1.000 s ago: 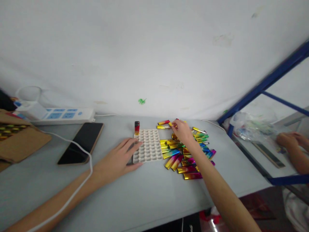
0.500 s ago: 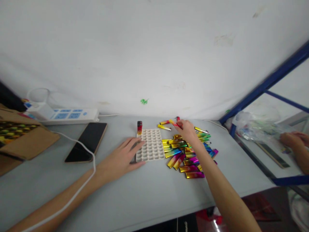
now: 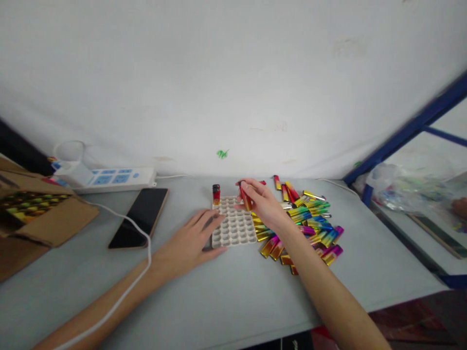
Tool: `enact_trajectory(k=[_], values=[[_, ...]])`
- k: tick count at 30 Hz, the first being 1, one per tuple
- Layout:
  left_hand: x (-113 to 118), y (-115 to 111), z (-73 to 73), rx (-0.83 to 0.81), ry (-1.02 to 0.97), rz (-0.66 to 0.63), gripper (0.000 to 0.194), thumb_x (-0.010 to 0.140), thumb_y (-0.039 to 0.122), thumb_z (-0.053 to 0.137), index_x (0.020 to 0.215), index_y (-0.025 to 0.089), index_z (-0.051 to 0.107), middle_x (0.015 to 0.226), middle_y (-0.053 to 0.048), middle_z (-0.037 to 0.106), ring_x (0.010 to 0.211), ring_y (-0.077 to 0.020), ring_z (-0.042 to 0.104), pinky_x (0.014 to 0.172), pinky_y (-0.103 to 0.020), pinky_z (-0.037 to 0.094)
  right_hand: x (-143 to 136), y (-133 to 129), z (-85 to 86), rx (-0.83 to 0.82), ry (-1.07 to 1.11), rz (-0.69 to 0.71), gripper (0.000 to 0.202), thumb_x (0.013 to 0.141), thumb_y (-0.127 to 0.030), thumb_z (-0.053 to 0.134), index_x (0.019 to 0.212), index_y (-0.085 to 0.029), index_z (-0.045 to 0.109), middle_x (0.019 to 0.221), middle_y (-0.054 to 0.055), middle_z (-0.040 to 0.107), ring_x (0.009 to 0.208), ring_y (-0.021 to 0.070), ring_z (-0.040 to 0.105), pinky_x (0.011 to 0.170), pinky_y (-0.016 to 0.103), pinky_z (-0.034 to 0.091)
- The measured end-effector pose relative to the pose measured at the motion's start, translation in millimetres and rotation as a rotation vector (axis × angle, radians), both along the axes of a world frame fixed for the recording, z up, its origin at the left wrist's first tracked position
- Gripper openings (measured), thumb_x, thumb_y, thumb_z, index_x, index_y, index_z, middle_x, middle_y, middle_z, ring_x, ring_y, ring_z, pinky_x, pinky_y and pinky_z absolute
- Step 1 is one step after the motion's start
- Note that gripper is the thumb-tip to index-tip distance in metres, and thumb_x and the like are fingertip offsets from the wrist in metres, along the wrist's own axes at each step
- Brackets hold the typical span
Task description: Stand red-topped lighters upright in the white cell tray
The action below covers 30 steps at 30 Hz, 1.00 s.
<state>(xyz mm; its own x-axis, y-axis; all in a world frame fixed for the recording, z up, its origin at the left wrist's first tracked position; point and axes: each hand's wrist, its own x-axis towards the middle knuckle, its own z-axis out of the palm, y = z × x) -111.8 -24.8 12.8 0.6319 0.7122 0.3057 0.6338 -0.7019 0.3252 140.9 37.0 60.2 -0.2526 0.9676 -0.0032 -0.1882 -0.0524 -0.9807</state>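
While the right grip [image 3: 241, 195] pinches a glossy red lighter [image 3: 247, 200], the left grip [image 3: 222, 235] spreads.

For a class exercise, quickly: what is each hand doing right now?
Left hand: open, fingers at the white plastic grid tray, holding nothing visible.
Right hand: closed on a red-and-gold lighter.

Red lighter [image 3: 246, 197] now over tray [image 3: 234, 228]
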Motion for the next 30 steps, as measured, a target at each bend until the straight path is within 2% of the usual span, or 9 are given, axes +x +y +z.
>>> enact_trajectory(k=[2, 4, 6, 7, 10, 14, 19, 26, 30], values=[[1, -1, 2.4, -0.016, 0.01, -0.001, 0.064, 0.106, 0.052, 0.07, 0.161, 0.025, 0.053, 0.155, -0.015, 0.061, 0.147, -0.0346, 0.056, 0.125, -0.055, 0.051, -10, -8, -4.2, 0.008, -0.042, 0.082, 0.056, 0.086, -0.073, 0.08, 0.117, -0.029, 0.064, 0.085, -0.005, 0.068, 0.066, 0.0148, 0.062, 0.059, 0.029, 0.057], [2, -2, 4.0, -0.028, 0.025, 0.0, 0.067, 0.106, 0.052, 0.071, 0.164, 0.024, 0.05, 0.157, -0.015, 0.059, 0.148, -0.0347, 0.055, 0.126, -0.055, 0.049, -17, -16, -10.4, 0.014, -0.097, 0.125, 0.055, 0.092, -0.076, 0.071, 0.121, -0.031, 0.059, 0.076, -0.007, 0.063, 0.052, 0.0123, 0.049, 0.047, 0.025, 0.043], [3, -2, 4.8, -0.035, 0.035, 0.005, 0.07, 0.105, 0.051, 0.072, 0.165, 0.023, 0.048, 0.158, -0.016, 0.058, 0.149, -0.035, 0.053, 0.127, -0.055, 0.048, -24, -22, -17.4, 0.021, -0.143, 0.095, 0.054, 0.094, -0.077, 0.067, 0.118, -0.03, 0.058, 0.066, -0.01, 0.051, 0.048, 0.0118, 0.037, 0.044, 0.024, 0.03], [4, -3, 5.0, -0.037, 0.035, 0.007, 0.071, 0.105, 0.051, 0.073, 0.165, 0.023, 0.048, 0.157, -0.016, 0.058, 0.149, -0.0352, 0.053, 0.127, -0.055, 0.048, -26, -25, -20.6, 0.032, -0.166, 0.064, 0.052, 0.095, -0.077, 0.065, 0.113, -0.029, 0.06, 0.063, -0.01, 0.046, 0.049, 0.0122, 0.035, 0.045, 0.024, 0.027], [4, -4, 5.4, -0.038, 0.031, 0.004, 0.074, 0.104, 0.05, 0.075, 0.166, 0.023, 0.046, 0.157, -0.016, 0.059, 0.15, -0.0359, 0.053, 0.128, -0.057, 0.048, -33, -31, -26.6, 0.117, -0.248, -0.033, 0.051, 0.099, -0.074, 0.059, 0.088, -0.025, 0.061, 0.065, -0.006, 0.044, 0.058, 0.0137, 0.04, 0.051, 0.026, 0.029], [2, -4, 6.4, -0.037, 0.029, -0.003, 0.072, 0.106, 0.052, 0.071, 0.168, 0.025, 0.045, 0.159, -0.016, 0.058, 0.15, -0.0362, 0.053, 0.127, -0.058, 0.049, -38, -36, -27.8, 0.201, -0.417, -0.18, 0.057, 0.099, -0.07, 0.057, 0.066, -0.024, 0.049, 0.063, -0.004, 0.043, 0.063, 0.014, 0.039, 0.058, 0.029, 0.029], [0, -4, 6.9, -0.045, 0.035, -0.007, 0.072, 0.107, 0.056, 0.068, 0.168, 0.025, 0.045, 0.16, -0.017, 0.058, 0.151, -0.0368, 0.053, 0.127, -0.059, 0.05, -39, -38, -28.3, 0.215, -0.567, -0.305, 0.048, 0.094, -0.058, 0.056, 0.061, -0.025, 0.044, 0.056, -0.005, 0.041, 0.058, 0.0135, 0.036, 0.057, 0.03, 0.023], [0, -4, 8.3, -0.037, 0.034, -0.007, 0.071, 0.109, 0.056, 0.064, 0.17, 0.025, 0.044, 0.159, -0.016, 0.059, 0.15, -0.0368, 0.055, 0.127, -0.058, 0.05, -36, -37, -27.4, 0.238, -0.63, -0.273, 0.038, 0.09, -0.041, 0.058, 0.059, -0.026, 0.042, 0.055, -0.005, 0.043, 0.058, 0.0138, 0.036, 0.057, 0.029, 0.024], [1, -4, 8.3, -0.028, 0.039, -0.005, 0.072, 0.108, 0.055, 0.066, 0.168, 0.023, 0.045, 0.158, -0.017, 0.059, 0.15, -0.0371, 0.054, 0.128, -0.058, 0.049, -36, -38, -28.2, 0.254, -0.632, -0.26, 0.042, 0.096, -0.045, 0.059, 0.062, -0.026, 0.043, 0.057, -0.005, 0.045, 0.059, 0.0144, 0.039, 0.059, 0.029, 0.027]])
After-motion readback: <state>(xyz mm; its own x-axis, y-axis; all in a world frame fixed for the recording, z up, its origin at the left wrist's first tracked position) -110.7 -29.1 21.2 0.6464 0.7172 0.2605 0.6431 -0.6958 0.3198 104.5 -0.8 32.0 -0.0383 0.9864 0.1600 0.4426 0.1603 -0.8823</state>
